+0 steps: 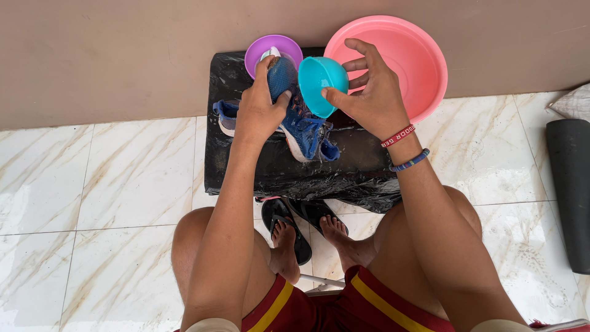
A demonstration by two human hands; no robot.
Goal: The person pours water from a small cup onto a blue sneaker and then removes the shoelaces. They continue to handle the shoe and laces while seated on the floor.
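There are two blue shoes. The first blue shoe (pixel 304 126) is held by the left hand (pixel 258 110), whose fingers are closed around its toe part, and it stands tilted on the black wet sheet (pixel 276 175) that covers a low block. The second blue shoe (pixel 226 115) lies behind the left wrist, and only its heel end shows.

There are three containers. The small teal bowl (pixel 321 83) is gripped at the rim by the right hand (pixel 372 92), thumb on one side and fingers on the other, and it is tipped over the held shoe; I cannot tell what is inside. The purple bowl (pixel 270 52) holds a white object. The big pink basin (pixel 399 61) leans against the wall, and its inside looks bare.

There are two black sandals (pixel 295 224) under the feet on the marble floor (pixel 123 184).
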